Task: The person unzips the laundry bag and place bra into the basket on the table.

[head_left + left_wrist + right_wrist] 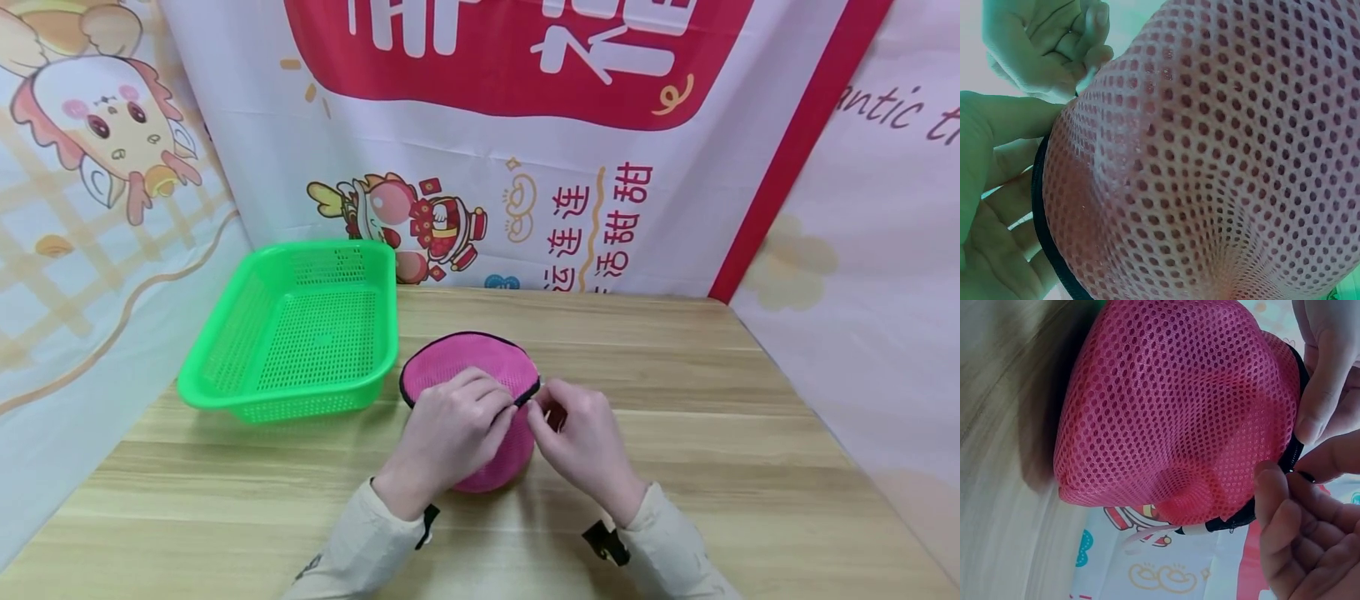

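A pink mesh bag (495, 467) with a black zipper (1296, 447) round its rim stands on the table in the middle of the head view. My left hand (455, 425) pinches the zippered rim between thumb and fingers, just left of the other hand. At the rim's right side, my right hand (585, 433) has thumb and finger on a small black zipper pull (1305, 476). In the left wrist view the mesh fills most of the picture, with the left hand (997, 187) along the dark rim and the right hand (1041, 47) beyond.
Left of the bag, a green plastic basket (360, 392) with perforated walls sits on the wood-grain table (712, 483). Printed cloths hang behind it and at both sides, one with a red banner (510, 75). Black straps (606, 542) show at the sleeves.
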`<state>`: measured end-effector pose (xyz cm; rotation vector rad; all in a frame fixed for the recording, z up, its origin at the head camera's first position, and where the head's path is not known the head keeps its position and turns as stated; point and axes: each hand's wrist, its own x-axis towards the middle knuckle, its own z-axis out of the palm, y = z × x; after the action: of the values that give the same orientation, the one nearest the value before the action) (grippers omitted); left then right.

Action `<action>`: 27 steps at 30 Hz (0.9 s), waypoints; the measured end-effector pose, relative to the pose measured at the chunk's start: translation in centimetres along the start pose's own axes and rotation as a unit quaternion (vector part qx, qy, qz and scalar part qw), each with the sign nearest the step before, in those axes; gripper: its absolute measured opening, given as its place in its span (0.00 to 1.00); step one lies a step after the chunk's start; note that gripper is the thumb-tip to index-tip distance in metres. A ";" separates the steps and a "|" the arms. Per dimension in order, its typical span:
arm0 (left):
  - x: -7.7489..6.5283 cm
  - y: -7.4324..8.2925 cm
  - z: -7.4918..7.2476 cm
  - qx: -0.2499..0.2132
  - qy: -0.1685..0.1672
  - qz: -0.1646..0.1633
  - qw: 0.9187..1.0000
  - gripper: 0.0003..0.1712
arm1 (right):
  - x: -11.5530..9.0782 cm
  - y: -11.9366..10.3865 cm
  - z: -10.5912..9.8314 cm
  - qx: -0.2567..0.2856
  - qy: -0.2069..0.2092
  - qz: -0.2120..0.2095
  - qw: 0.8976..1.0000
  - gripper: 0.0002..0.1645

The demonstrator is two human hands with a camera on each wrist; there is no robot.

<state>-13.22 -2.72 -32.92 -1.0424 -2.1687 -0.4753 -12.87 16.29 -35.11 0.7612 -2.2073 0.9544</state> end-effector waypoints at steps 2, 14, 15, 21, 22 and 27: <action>-0.1 0.0 0.1 -0.003 0.003 -0.007 1.000 0.04 | 0.0 0.0 0.2 0.011 0.004 -0.022 1.000 0.11; -0.1 0.1 0.1 0.005 0.010 -0.001 1.000 0.07 | -0.4 -0.3 0.6 0.039 0.013 -0.030 0.999 0.06; -0.1 0.1 0.1 0.007 0.010 0.000 1.000 0.06 | -0.4 -0.3 0.7 0.039 0.015 -0.027 0.999 0.07; -0.2 0.1 0.1 0.015 0.009 0.003 1.000 0.06 | -0.5 -0.4 0.7 0.038 0.006 -0.011 0.999 0.09; -0.2 0.1 0.1 0.015 0.008 0.003 1.000 0.06 | -0.5 -0.4 0.7 0.037 0.004 -0.009 0.999 0.09; -0.1 0.2 0.0 0.015 0.005 0.003 1.000 0.06 | -0.6 -0.4 0.7 0.023 0.002 -0.003 1.000 0.09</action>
<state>-13.03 -2.70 -33.01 -1.0272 -2.1566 -0.4420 -12.47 15.69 -35.75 0.7854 -2.1854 1.0057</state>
